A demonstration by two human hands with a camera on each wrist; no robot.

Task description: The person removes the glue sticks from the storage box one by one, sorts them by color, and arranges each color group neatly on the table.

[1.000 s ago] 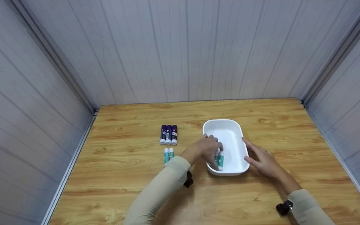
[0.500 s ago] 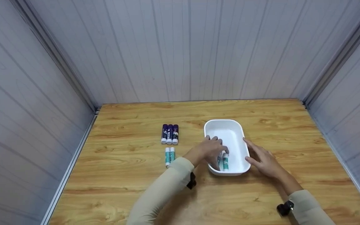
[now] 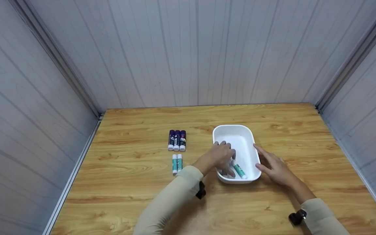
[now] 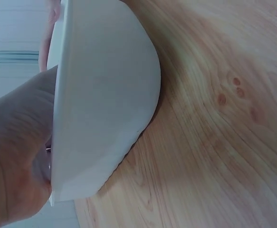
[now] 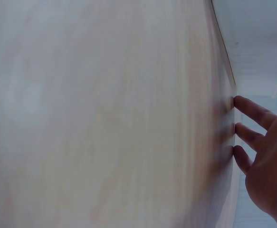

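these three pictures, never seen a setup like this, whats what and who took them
No machine here: a person wears three cameras. The wide picture is from the head; the two close ones are from the wrists. On the wooden table sits a white tray. The left hand reaches into it, beside a teal glue stick; whether it grips anything is hidden. The right hand rests open against the tray's outer side. Further left lie three purple sticks and two teal sticks.

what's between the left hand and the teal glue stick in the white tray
Nothing visible. The left hand reaches over the white tray rim, its fingers right beside the teal glue stick lying free on the tray floor; whether they touch it cannot be told.
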